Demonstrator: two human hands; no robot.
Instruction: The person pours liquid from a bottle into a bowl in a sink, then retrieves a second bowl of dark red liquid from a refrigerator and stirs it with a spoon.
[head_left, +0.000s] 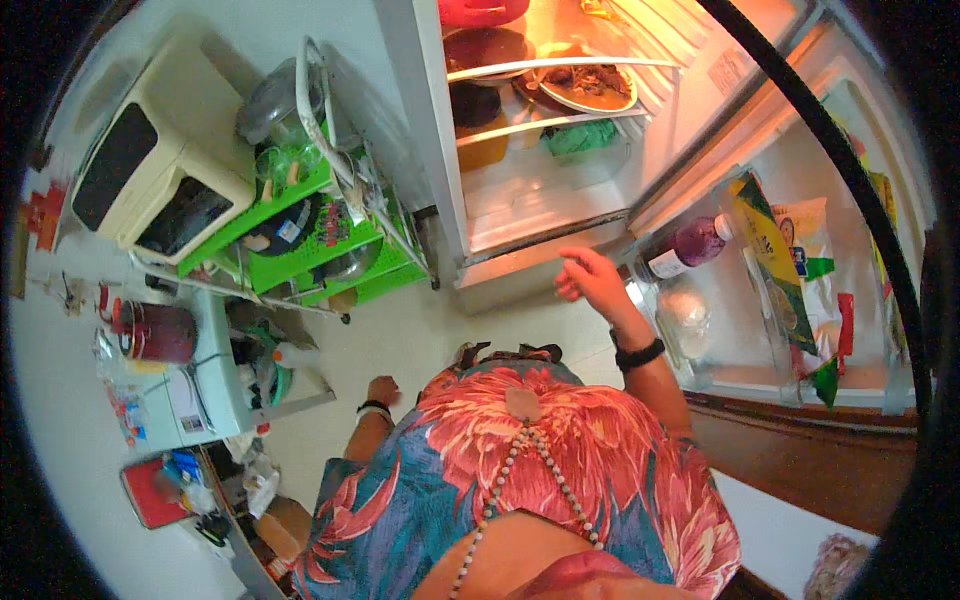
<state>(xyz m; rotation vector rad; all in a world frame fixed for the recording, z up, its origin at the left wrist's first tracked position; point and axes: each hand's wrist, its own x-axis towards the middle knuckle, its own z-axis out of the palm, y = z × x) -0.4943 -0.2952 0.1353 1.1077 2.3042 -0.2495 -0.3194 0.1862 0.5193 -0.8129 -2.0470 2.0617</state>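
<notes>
My right hand is in front of the open refrigerator, near its lower front edge. Its fingers are loosely curled, with nothing in them, and a black band circles the wrist. Inside the refrigerator, a dish of brown food rests on a wire-edged shelf, and a green plastic bag lies lower down. To the right, the open door holds a bottle of dark purple liquid and a green-and-yellow packet. My left hand hangs beside my body, apart from any object; its fingers are unclear.
Left of the refrigerator stands a rack with green shelves, bearing a beige appliance and glassware. A pale green appliance with a jar of dark red contents is farther left. A black strap or cable crosses the view at right.
</notes>
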